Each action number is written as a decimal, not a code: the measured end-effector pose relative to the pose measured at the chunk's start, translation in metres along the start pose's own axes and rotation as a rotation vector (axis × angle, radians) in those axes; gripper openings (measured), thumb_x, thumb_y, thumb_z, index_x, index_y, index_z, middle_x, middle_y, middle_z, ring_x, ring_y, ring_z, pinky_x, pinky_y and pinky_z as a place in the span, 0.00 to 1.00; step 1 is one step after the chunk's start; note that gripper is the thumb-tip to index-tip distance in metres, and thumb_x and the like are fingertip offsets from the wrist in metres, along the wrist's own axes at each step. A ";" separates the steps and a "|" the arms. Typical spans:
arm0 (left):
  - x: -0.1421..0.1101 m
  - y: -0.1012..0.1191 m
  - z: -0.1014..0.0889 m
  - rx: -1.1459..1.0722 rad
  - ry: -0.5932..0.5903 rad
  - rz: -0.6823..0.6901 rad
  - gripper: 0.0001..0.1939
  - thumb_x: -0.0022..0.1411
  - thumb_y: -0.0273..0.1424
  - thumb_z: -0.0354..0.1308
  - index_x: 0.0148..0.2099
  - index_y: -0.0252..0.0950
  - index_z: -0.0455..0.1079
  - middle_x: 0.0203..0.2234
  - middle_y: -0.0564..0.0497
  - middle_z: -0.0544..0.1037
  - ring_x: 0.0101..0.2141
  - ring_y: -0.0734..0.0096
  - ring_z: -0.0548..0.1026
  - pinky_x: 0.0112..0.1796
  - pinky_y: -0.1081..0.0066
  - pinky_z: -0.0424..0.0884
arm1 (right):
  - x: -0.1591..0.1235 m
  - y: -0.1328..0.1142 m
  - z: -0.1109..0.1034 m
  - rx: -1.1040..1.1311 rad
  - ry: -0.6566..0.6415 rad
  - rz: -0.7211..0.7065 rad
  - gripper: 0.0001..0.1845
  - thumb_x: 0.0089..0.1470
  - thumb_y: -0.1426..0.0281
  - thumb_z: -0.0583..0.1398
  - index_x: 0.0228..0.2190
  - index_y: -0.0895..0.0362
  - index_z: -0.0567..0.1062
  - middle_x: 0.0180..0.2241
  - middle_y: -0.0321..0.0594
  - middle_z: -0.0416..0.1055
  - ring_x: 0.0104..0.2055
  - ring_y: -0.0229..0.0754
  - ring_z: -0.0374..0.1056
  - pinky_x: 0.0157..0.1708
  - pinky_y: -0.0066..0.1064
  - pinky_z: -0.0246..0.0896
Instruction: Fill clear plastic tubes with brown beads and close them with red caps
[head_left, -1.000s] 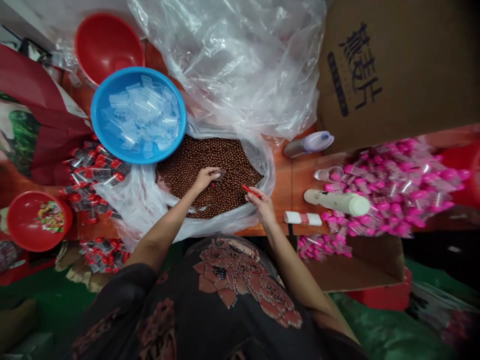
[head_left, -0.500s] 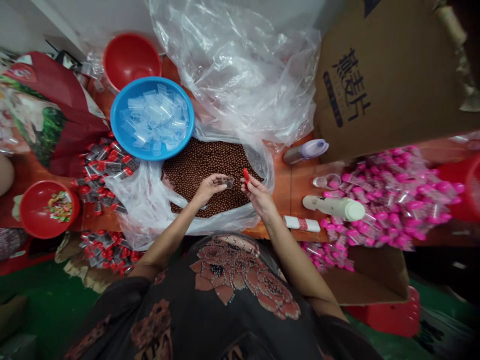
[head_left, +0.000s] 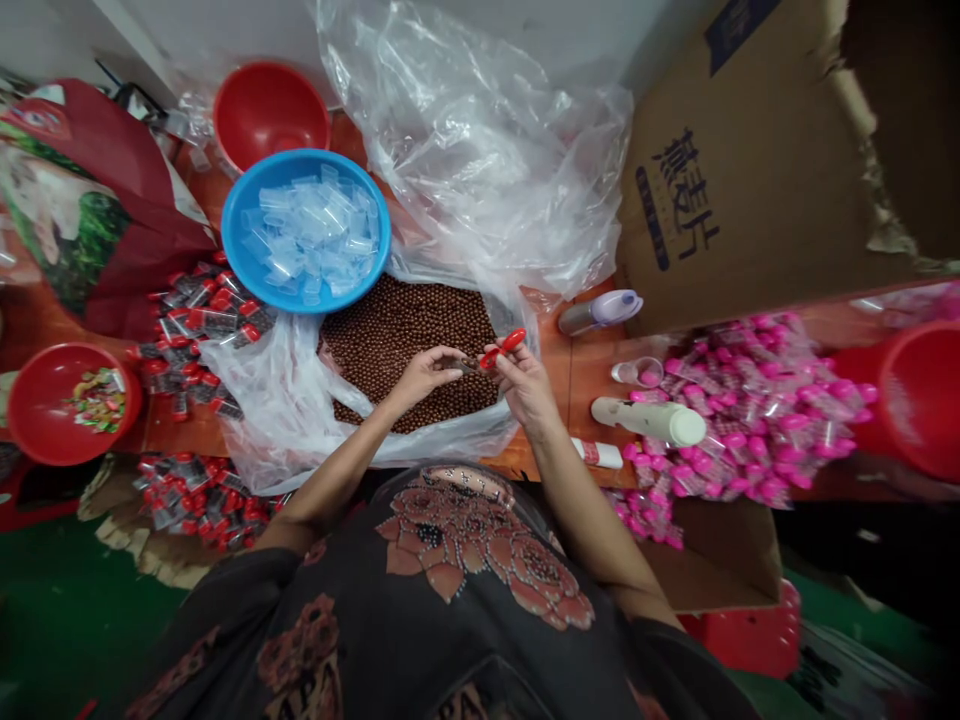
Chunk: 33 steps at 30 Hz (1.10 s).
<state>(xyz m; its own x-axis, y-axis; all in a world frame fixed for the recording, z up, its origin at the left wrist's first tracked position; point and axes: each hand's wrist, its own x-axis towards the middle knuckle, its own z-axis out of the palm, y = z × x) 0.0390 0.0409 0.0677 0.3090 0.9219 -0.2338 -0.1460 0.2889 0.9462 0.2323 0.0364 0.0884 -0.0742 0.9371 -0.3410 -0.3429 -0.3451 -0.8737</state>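
My left hand [head_left: 429,378] pinches a small clear plastic container [head_left: 468,365] with dark contents. In my right hand [head_left: 525,388] is a red plastic cap [head_left: 513,340], its other red part close against the container's mouth. Whether this is one hinged cap or two pieces I cannot tell. Both hands are above a heap of small round brown balls [head_left: 405,325] lying in an open clear plastic bag [head_left: 270,400]. A blue basin [head_left: 232,245] of clear plastic containers stands beyond my left hand.
Red-capped containers [head_left: 202,320] lie in piles at left, near a red bowl [head_left: 30,400] of wrapped pieces. Another red bowl [head_left: 270,110] stands behind the basin. At right are a purple-lidded bottle [head_left: 600,312], a pale bottle [head_left: 649,420], pink-capped containers [head_left: 765,420] and a cardboard box [head_left: 735,200].
The two hands have come together, so the container and the red cap now meet. The red cap has turned from upright to slanting. The view has shifted slightly.
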 end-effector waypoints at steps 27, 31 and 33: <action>-0.019 0.003 0.034 -0.004 0.201 -0.041 0.12 0.50 0.28 0.66 0.39 0.34 0.75 0.34 0.51 0.78 0.35 0.71 0.75 0.42 0.69 0.70 | -0.018 0.022 -0.008 -1.148 -0.257 -0.627 0.37 0.58 0.60 0.59 0.65 0.51 0.53 0.57 0.49 0.64 0.59 0.51 0.61 0.55 0.49 0.60; -0.016 0.007 0.040 -0.155 0.234 -0.147 0.17 0.48 0.36 0.69 0.39 0.33 0.73 0.33 0.51 0.77 0.33 0.74 0.74 0.36 0.74 0.69 | -0.017 0.027 -0.007 -1.169 -0.243 -0.619 0.42 0.56 0.61 0.61 0.65 0.54 0.49 0.60 0.52 0.60 0.61 0.53 0.57 0.58 0.51 0.56; -0.015 0.009 0.041 -0.248 0.234 -0.254 0.21 0.52 0.45 0.65 0.40 0.34 0.71 0.32 0.50 0.77 0.31 0.74 0.74 0.32 0.75 0.69 | -0.018 0.027 -0.007 -1.148 -0.204 -0.611 0.38 0.54 0.63 0.62 0.62 0.55 0.54 0.57 0.50 0.64 0.58 0.53 0.61 0.56 0.50 0.59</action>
<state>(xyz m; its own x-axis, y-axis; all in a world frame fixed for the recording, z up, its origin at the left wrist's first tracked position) 0.0716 0.0194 0.0889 0.1467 0.8389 -0.5241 -0.3231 0.5414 0.7762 0.2312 0.0097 0.0685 -0.3657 0.9129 0.1811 0.6065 0.3814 -0.6976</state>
